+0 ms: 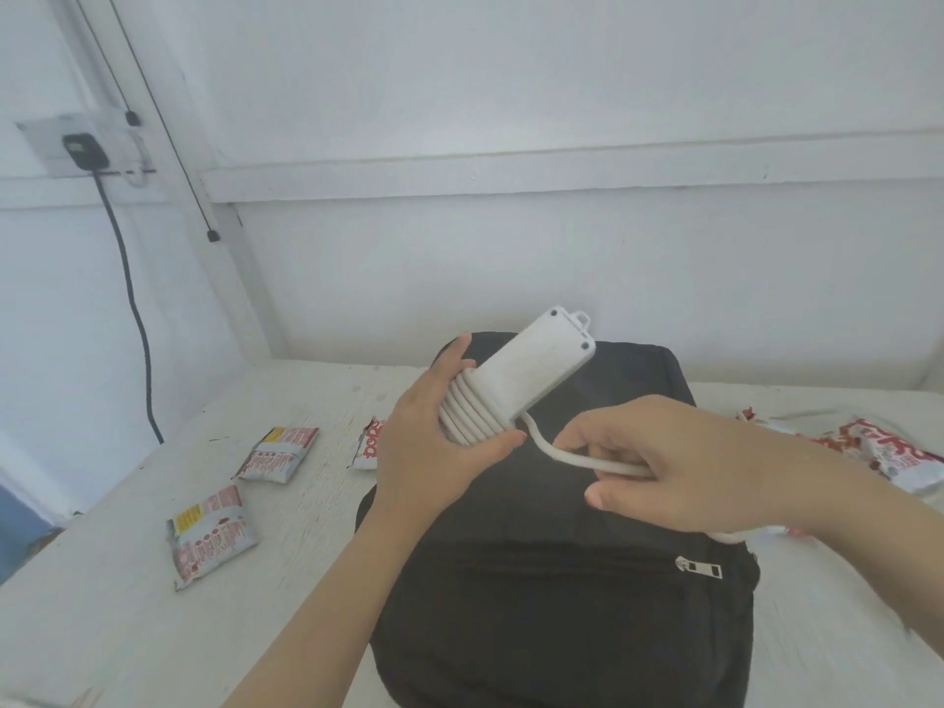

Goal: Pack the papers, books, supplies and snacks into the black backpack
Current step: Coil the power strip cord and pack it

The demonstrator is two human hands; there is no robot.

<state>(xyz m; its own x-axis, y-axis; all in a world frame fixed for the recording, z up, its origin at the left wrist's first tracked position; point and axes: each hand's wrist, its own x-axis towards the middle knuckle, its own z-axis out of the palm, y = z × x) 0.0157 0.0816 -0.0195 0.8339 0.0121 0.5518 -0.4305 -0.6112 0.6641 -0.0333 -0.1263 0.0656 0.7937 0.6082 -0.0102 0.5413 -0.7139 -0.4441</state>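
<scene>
The black backpack lies flat on the white table, its front-pocket zipper pull at the right. Above it my left hand grips a white power strip with its cord coiled several times round the lower end. My right hand holds the loose white cord that runs from the strip through my fingers and out under my wrist. Snack packets lie on the table: two at the left, one partly hidden behind my left hand, more at the right.
The white table ends at a white wall behind the backpack. A wall socket with a black plug sits at the upper left, its black cable hanging down toward the table's left edge.
</scene>
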